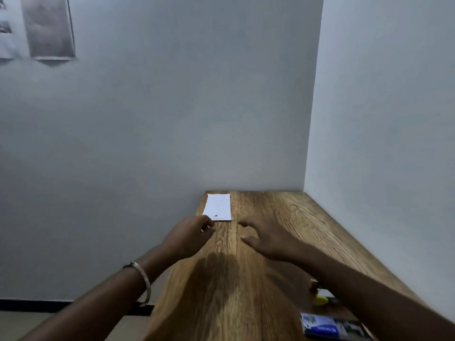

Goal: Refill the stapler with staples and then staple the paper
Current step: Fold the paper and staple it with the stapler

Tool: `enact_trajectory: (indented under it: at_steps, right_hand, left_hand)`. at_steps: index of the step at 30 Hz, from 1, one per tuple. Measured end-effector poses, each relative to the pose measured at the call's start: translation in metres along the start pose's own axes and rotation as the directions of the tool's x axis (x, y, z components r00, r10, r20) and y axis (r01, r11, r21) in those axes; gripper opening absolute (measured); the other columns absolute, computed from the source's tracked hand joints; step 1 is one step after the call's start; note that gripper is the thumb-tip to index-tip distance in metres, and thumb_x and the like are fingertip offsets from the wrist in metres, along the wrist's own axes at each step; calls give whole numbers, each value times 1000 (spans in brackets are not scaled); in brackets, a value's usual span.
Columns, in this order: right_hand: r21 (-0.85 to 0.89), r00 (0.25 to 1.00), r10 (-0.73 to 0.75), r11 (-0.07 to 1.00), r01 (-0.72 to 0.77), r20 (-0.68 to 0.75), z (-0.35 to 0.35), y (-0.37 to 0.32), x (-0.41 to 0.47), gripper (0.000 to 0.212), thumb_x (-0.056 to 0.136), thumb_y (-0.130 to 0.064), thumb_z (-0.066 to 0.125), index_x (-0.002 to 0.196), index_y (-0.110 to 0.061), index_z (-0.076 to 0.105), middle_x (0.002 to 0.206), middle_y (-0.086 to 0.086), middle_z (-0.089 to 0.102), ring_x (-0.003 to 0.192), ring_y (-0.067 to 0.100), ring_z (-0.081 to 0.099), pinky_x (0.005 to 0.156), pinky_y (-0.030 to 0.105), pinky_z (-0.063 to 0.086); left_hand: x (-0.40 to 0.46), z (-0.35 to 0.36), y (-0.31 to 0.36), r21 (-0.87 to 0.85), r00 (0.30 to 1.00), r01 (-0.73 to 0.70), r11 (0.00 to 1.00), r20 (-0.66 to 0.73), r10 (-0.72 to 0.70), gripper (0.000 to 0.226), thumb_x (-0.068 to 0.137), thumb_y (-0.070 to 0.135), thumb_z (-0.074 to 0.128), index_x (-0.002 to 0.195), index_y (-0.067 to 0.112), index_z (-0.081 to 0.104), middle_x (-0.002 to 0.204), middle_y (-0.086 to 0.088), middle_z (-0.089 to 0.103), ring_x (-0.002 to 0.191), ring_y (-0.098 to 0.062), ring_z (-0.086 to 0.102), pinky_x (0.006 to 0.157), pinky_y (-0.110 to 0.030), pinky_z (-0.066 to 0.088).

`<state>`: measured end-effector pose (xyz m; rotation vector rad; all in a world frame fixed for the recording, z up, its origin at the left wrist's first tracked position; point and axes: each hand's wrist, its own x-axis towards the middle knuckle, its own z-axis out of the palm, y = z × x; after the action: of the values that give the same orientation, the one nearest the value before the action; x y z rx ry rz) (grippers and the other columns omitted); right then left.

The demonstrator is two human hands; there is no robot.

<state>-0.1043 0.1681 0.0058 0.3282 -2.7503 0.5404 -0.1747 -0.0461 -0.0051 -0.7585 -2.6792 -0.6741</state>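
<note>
Hands reach over the wooden surface [258, 279] toward the paper [218, 207], left hand [189, 236] loosely curled, right hand [267, 238] spread wide, both holding nothing, stapler [320, 295] untouched.

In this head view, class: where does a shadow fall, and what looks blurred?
Head view: a soft dark shadow lies on the wooden table beneath the left hand and right hand; the yellow stapler and blue box look blurred; the white paper is sharper.

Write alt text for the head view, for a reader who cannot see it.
Two bare hands, left hand and right hand, reach over a wooden table toward a folded white paper at its far left corner. A yellow stapler and a blue staple box lie near the right forearm.
</note>
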Motion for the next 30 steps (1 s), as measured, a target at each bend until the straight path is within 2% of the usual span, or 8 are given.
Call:
enact_trajectory:
  at_steps: [4, 7, 12, 16, 20, 22, 25, 30]
  right_hand:
    - [-175, 991, -6, 984, 30, 134, 35, 6, 51, 50, 95, -28, 58, 142, -17, 45, 144, 6, 52, 127, 23, 51, 102, 37, 45]
    - [-251, 979, -10, 966, 62, 203, 56, 13, 82, 56, 97, -23, 54, 148, -12, 34, 153, 10, 41, 137, 27, 41, 110, 40, 39]
    - [-266, 959, 82, 964, -8, 269, 89, 37, 131, 60, 103, -30, 38, 154, -10, 17, 164, 12, 14, 151, 28, 13, 121, 45, 20]
    - [-254, 942, 135, 966, -56, 307, 104, 49, 149, 59, 104, -34, 32, 156, -11, 13, 165, 11, 10, 152, 27, 11, 123, 44, 17]
    - [-214, 937, 144, 974, -76, 320, 110, 50, 150, 54, 106, -34, 28, 154, -11, 21, 164, 11, 18, 150, 27, 18, 122, 43, 20]
    - [-191, 949, 124, 979, -70, 288, 108, 47, 145, 49, 105, -33, 30, 148, -10, 34, 157, 13, 34, 143, 28, 34, 117, 41, 31]
    - [-155, 975, 80, 987, -48, 208, 104, 45, 130, 34, 103, -31, 37, 125, -12, 55, 129, 10, 59, 112, 23, 58, 94, 37, 46]
    - [-171, 986, 36, 985, -7, 165, 92, 37, 95, 26, 102, -27, 40, 111, -15, 61, 107, 5, 67, 89, 18, 61, 71, 29, 43]
  left_hand:
    - [36, 12, -29, 198, 983, -62, 978, 179, 26, 44, 100, 38, 49, 140, 20, 49, 141, -4, 57, 125, -23, 56, 102, -37, 48]
    - [59, 25, -44, 277, 960, -67, 959, 281, -14, 51, 100, 35, 47, 148, 19, 37, 153, -5, 43, 136, -26, 46, 112, -41, 40]
    - [103, 51, -64, 300, 941, -40, 953, 332, -65, 52, 103, 39, 31, 147, 12, 38, 153, -11, 42, 136, -29, 44, 113, -43, 35]
    - [117, 68, -75, 305, 941, -40, 952, 331, -66, 53, 103, 42, 26, 143, 11, 40, 148, -13, 46, 131, -30, 49, 111, -47, 36]
    - [120, 77, -78, 278, 934, -33, 960, 350, -69, 49, 104, 40, 26, 138, 11, 46, 141, -13, 52, 125, -28, 54, 110, -47, 39]
    - [118, 79, -77, 264, 946, -37, 964, 320, -51, 46, 104, 38, 29, 131, 11, 52, 134, -11, 57, 117, -26, 58, 103, -44, 45]
    - [104, 77, -72, 257, 965, -53, 965, 262, -17, 42, 103, 38, 32, 122, 12, 59, 121, -7, 62, 105, -23, 62, 93, -41, 51]
    - [66, 70, -58, 292, 976, -130, 948, 207, 70, 45, 102, 41, 30, 118, 15, 64, 121, -4, 65, 105, -19, 62, 93, -41, 51]
